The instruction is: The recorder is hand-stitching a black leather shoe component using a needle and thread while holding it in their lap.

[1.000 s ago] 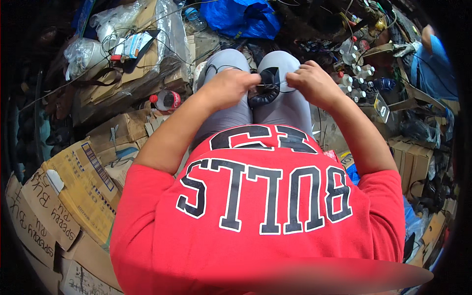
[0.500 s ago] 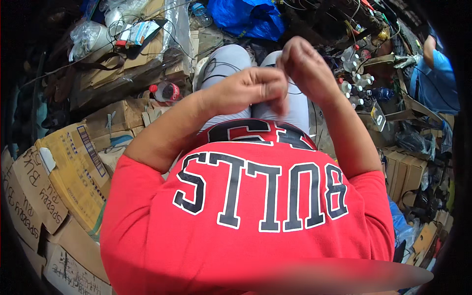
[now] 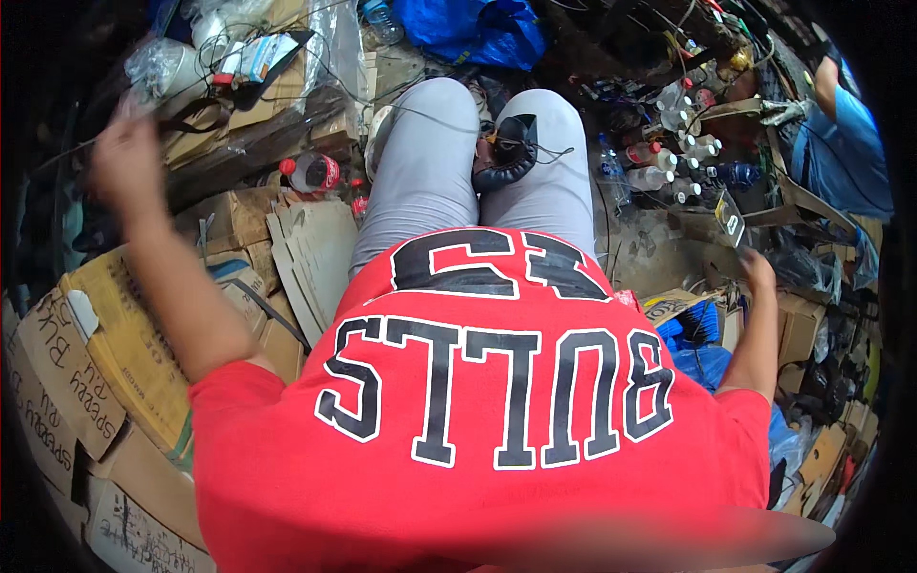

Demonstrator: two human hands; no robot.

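Both hands away from the black part in the lap

Left hand (image 3: pixel 124 162) is raised and blurred, so I cannot tell its grip; right hand (image 3: pixel 759 272) reaches low, apparently empty. The black part (image 3: pixel 506 153) lies between them on the thighs; best to keep knees level.

A small black device (image 3: pixel 508 153) lies wedged in the gap between the two grey-trousered knees, in the far middle of the scene. Its lower part is a rounded, dark ring-like body that curves from the left knee across to the right one, and a squarish black piece stands on top at its far end (what kind of device it is cannot be made out). Thin dark wires run from it, one trailing right over the right knee, another left across the left knee. Neither hand touches it.
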